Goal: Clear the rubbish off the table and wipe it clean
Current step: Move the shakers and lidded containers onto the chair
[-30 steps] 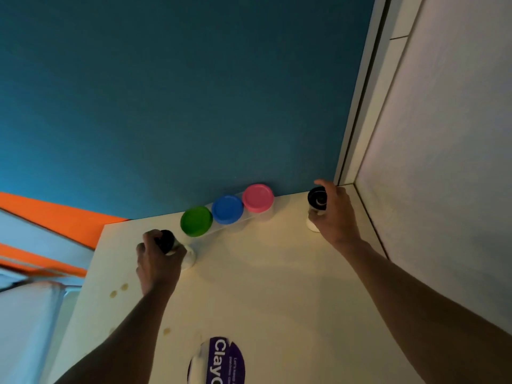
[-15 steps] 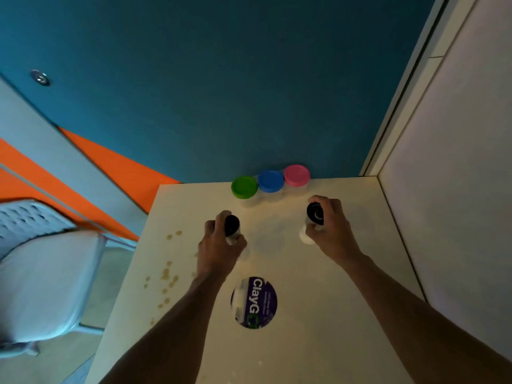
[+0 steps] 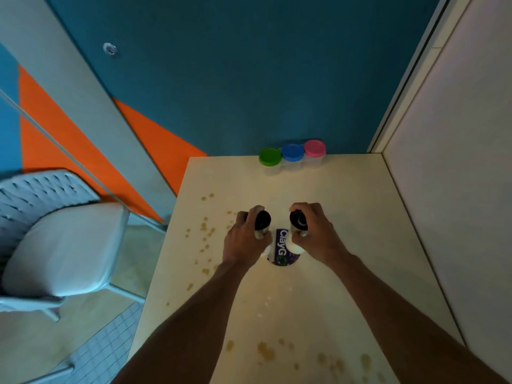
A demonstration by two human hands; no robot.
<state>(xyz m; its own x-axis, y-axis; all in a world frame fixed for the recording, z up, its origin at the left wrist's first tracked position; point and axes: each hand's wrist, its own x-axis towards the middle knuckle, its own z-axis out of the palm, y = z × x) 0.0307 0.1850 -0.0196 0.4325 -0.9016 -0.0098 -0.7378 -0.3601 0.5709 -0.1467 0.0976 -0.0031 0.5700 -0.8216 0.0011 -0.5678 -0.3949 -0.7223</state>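
Teal wall meets the cream desk (image 3: 346, 217), brown stains (image 3: 206, 231) spotting its left edge and near edge. Mid-desk, left hand (image 3: 245, 239) grips one black-capped bottle (image 3: 261, 221), right hand (image 3: 315, 235) another (image 3: 298, 220), over a purple ClayGo lid (image 3: 282, 249).

This looks like a playroom or children's craft corner more than a kitchen or an office. A small cream table (image 3: 346, 217) is pushed into a corner between a teal wall (image 3: 249, 79) with bold orange and grey diagonal bands and a plain white panel (image 3: 457, 189), with a light grey cushioned chair (image 3: 63, 245) just off its left edge. Three tubs with green, blue and pink lids (image 3: 292, 155) line the far edge, and a purple tub labelled "ClayGo" (image 3: 282, 249) sits mid-table.
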